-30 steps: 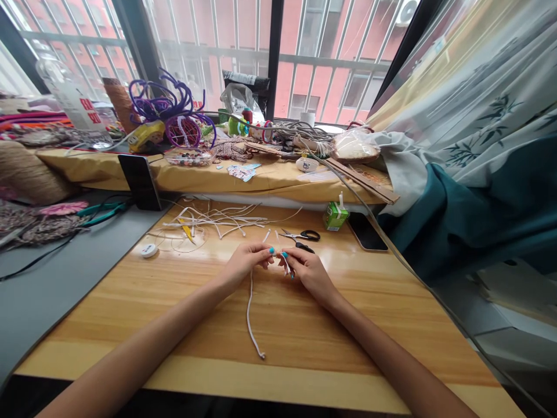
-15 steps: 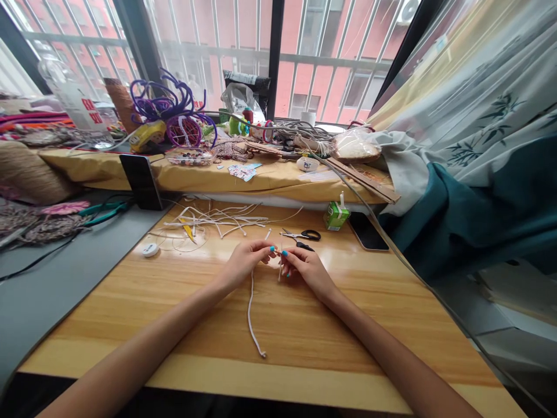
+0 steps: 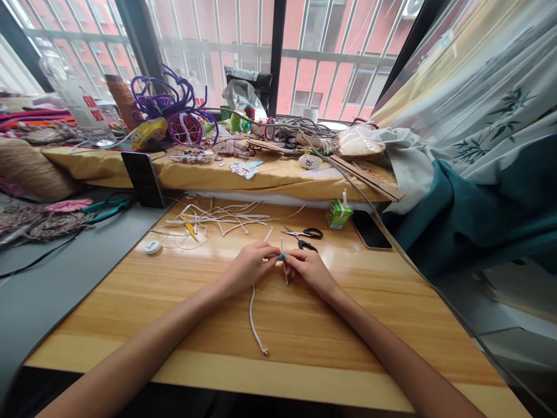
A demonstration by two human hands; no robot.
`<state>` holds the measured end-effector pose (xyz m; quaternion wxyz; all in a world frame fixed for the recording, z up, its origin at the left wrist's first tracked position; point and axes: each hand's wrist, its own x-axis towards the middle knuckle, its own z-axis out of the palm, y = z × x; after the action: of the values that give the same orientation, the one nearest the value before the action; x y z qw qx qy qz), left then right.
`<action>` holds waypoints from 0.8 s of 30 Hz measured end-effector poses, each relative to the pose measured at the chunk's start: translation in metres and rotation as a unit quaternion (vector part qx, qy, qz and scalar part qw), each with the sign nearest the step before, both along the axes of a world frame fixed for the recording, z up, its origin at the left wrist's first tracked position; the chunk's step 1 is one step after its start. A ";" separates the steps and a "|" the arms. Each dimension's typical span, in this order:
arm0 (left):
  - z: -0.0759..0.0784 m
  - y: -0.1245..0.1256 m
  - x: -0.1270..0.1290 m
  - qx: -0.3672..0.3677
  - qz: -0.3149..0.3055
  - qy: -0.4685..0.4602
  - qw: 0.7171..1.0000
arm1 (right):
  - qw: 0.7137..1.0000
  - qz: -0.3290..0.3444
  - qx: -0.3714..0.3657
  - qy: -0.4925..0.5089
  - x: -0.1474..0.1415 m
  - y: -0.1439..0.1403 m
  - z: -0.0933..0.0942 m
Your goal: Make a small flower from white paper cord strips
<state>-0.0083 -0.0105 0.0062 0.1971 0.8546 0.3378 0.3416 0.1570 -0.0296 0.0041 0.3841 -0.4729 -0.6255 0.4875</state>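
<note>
My left hand and my right hand meet above the wooden table, their fingertips pinched together. Between them is white cord. One white cord trails from under my left hand toward me and ends in a small knot on the wood; its other end pokes out beyond the fingers. A shorter white cord piece stands crosswise at my right fingertips. The exact crossing of the cords is hidden by the fingers. Just beyond my right hand lie black-handled scissors.
Loose white cords lie at the table's back, beside a yellow tool and a round white case. A green drink carton and a phone are at the back right. Another phone leans against the cluttered sill.
My left fingers have rolled over, so its thumbnail shows less, and the fingertips of both hands have come closer together. The short cord piece has tilted slightly. The view has shifted a little.
</note>
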 end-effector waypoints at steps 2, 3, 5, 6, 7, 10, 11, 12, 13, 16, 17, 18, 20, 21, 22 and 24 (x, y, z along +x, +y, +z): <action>-0.002 0.001 0.000 0.002 -0.003 0.003 1.000 | 1.000 -0.004 -0.015 -0.004 0.001 0.002 -0.001; -0.002 0.001 0.000 0.001 -0.005 0.004 1.000 | 1.000 -0.006 -0.021 -0.006 0.001 0.003 -0.002; -0.004 0.002 0.000 0.000 -0.010 0.008 1.000 | 0.999 -0.008 -0.031 -0.010 0.001 0.004 -0.002; -0.004 0.002 0.000 -0.001 -0.012 0.010 1.000 | 0.999 -0.009 -0.034 -0.012 0.001 0.004 -0.002; -0.004 0.003 0.000 -0.003 -0.015 0.012 1.000 | 0.999 -0.009 -0.036 -0.014 0.002 0.004 -0.002; -0.003 0.003 -0.001 -0.016 -0.021 0.014 1.000 | 0.999 -0.009 -0.038 -0.020 0.002 0.003 -0.002; -0.003 0.003 -0.001 -0.023 -0.023 0.015 0.999 | 0.999 -0.010 -0.037 -0.021 0.002 0.003 -0.002; -0.002 0.004 -0.002 -0.030 -0.026 0.016 0.999 | 0.999 -0.009 -0.037 -0.021 0.002 0.003 -0.002; -0.002 0.004 -0.002 -0.038 -0.029 0.016 0.999 | 0.999 -0.009 -0.036 -0.020 0.002 0.003 -0.002; -0.001 0.004 -0.003 -0.057 -0.036 0.011 0.998 | 0.999 -0.011 -0.039 -0.017 0.001 0.004 -0.002; 0.000 0.004 -0.003 -0.062 -0.038 0.009 0.997 | 0.999 -0.012 -0.043 -0.016 0.001 0.004 -0.002; 0.000 0.004 -0.003 -0.067 -0.040 0.008 0.997 | 0.999 -0.014 -0.046 -0.015 0.001 0.004 -0.002; 0.001 0.004 -0.003 -0.074 -0.041 0.008 0.996 | 0.999 -0.018 -0.049 -0.013 0.001 0.004 -0.002; 0.001 0.004 -0.003 -0.077 -0.040 0.009 0.996 | 0.999 -0.019 -0.049 -0.014 0.001 0.004 -0.002; 0.002 0.004 -0.003 -0.079 -0.039 0.010 0.996 | 0.999 -0.020 -0.048 -0.014 0.001 0.004 -0.002; 0.003 0.003 -0.003 -0.080 -0.039 0.013 0.996 | 0.998 -0.021 -0.049 -0.017 0.002 0.005 -0.003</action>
<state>-0.0117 -0.0071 0.0092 0.2733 0.8531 0.3330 0.2944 0.1586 -0.0248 0.0013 0.3603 -0.5121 -0.5972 0.5012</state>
